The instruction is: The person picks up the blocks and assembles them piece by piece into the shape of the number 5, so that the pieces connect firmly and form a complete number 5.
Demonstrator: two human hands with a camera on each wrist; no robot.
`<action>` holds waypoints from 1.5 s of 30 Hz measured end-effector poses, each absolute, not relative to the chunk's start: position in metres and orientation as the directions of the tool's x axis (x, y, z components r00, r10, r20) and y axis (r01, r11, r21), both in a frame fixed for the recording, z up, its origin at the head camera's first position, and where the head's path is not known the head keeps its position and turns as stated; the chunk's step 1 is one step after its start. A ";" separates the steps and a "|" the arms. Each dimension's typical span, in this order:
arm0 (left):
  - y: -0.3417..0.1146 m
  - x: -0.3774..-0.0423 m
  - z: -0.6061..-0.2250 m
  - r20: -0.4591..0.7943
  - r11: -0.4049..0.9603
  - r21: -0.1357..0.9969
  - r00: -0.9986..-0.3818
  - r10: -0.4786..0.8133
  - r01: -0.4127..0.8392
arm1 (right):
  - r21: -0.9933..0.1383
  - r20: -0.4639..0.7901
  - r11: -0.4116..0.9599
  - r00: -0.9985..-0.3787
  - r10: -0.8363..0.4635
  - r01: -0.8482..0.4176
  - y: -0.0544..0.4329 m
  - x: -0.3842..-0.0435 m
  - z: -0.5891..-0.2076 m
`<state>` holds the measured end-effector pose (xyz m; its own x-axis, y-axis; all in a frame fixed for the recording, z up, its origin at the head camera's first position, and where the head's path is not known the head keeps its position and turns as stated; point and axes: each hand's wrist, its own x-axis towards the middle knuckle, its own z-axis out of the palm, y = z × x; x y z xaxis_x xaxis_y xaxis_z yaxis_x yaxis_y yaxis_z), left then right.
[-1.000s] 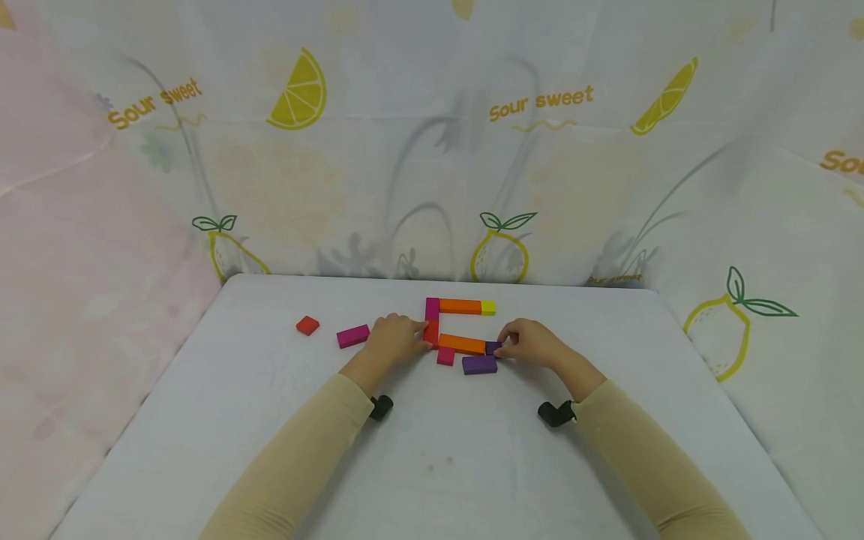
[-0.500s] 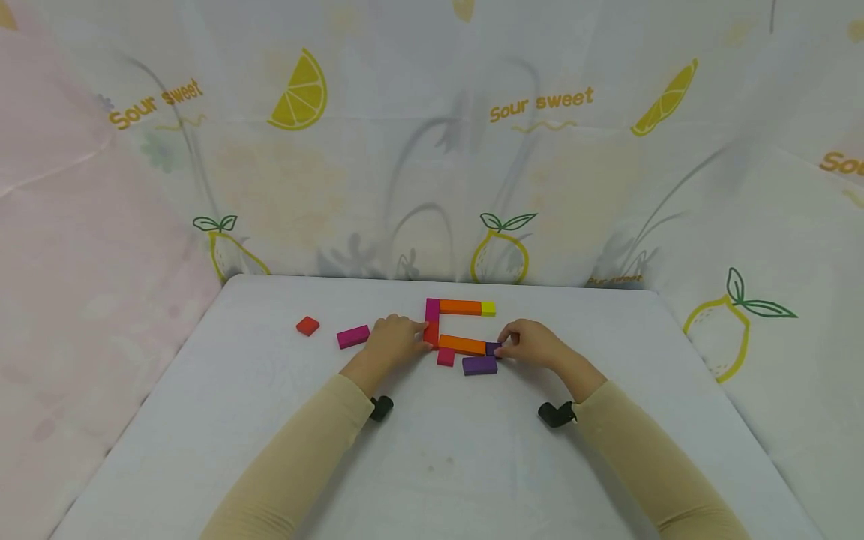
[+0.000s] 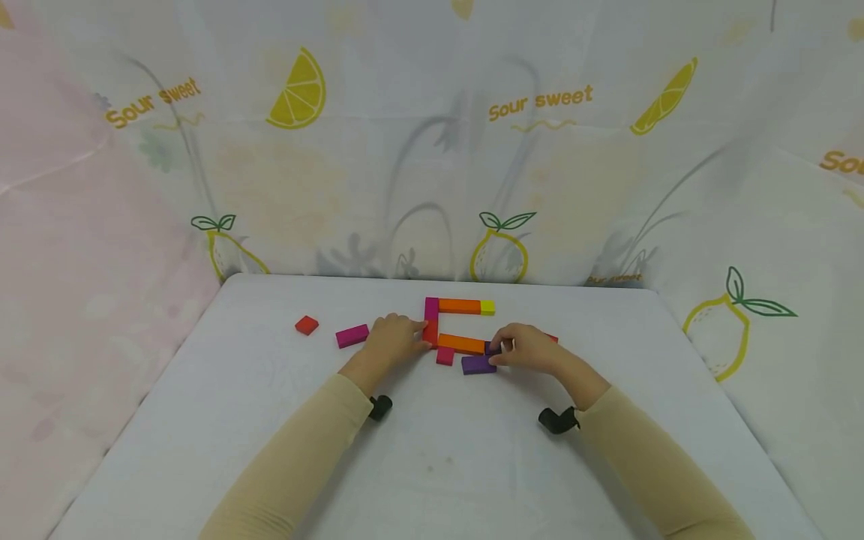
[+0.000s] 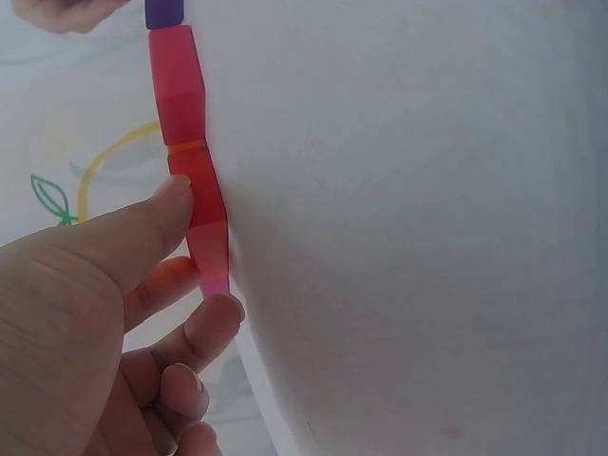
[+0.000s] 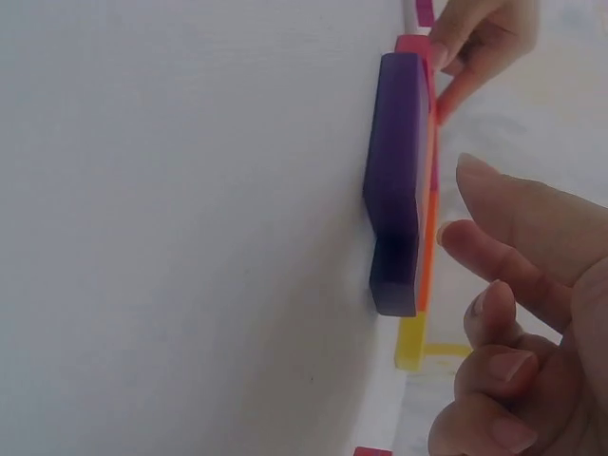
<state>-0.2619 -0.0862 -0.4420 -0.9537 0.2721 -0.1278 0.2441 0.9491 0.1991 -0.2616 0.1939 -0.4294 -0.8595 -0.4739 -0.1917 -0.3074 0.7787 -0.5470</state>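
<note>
My left hand [image 3: 391,341] pinches a red block [image 3: 430,332] between thumb and forefinger; the left wrist view shows the thumb on its near end. That block continues from a magenta block [image 3: 431,307]. My right hand [image 3: 529,349] hovers at a long purple block [image 3: 475,366] and a small dark purple block [image 3: 488,348], partly covering the small one. In the right wrist view its thumb and forefinger are parted and apart from the long purple block [image 5: 394,142]. An orange block [image 3: 460,344] joins the red block to the small dark purple one.
A second orange block [image 3: 459,306] and a yellow block [image 3: 487,307] form the far row. A small pink block [image 3: 445,356] lies in front. At left are a magenta block [image 3: 352,336] and a red block [image 3: 307,325]. Another red block [image 3: 552,337] shows behind my right hand.
My right hand has let go of the small dark purple block and shifted slightly left and nearer, toward the long purple block. The red block behind it has come into view. My left hand stays put.
</note>
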 end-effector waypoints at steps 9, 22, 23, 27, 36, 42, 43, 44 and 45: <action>-0.087 -0.263 -0.445 -0.126 0.950 0.186 -0.953 0.276 0.251 | -0.591 -0.205 0.754 -0.851 -0.483 -0.286 0.184 -0.255 -0.434; -0.086 -0.263 -0.445 -0.130 0.950 0.193 -0.953 0.273 0.246 | -0.577 -0.201 0.759 -0.849 -0.489 -0.301 0.183 -0.251 -0.438; -0.086 -0.263 -0.445 -0.129 0.950 0.194 -0.953 0.273 0.246 | -0.574 -0.204 0.762 -0.849 -0.487 -0.299 0.183 -0.251 -0.438; -0.086 -0.263 -0.445 -0.127 0.949 0.192 -0.953 0.275 0.249 | -0.556 -0.214 0.774 -0.848 -0.485 -0.303 0.184 -0.249 -0.439; -0.086 -0.263 -0.445 -0.123 0.949 0.203 -0.955 0.269 0.241 | -0.538 -0.248 0.807 -0.869 -0.429 -0.244 0.190 -0.237 -0.432; -0.085 -0.264 -0.444 -0.131 0.949 0.205 -0.954 0.268 0.239 | -0.506 -0.227 0.829 -0.890 -0.394 -0.238 0.198 -0.229 -0.429; -0.085 -0.264 -0.444 -0.132 0.949 0.203 -0.954 0.270 0.241 | -0.505 -0.223 0.829 -0.892 -0.393 -0.239 0.199 -0.228 -0.429; -0.085 -0.264 -0.444 -0.133 0.949 0.201 -0.953 0.271 0.242 | -0.505 -0.219 0.829 -0.893 -0.393 -0.241 0.200 -0.227 -0.428; -0.085 -0.264 -0.444 -0.133 0.949 0.199 -0.952 0.274 0.245 | -0.504 -0.216 0.829 -0.894 -0.393 -0.243 0.202 -0.227 -0.428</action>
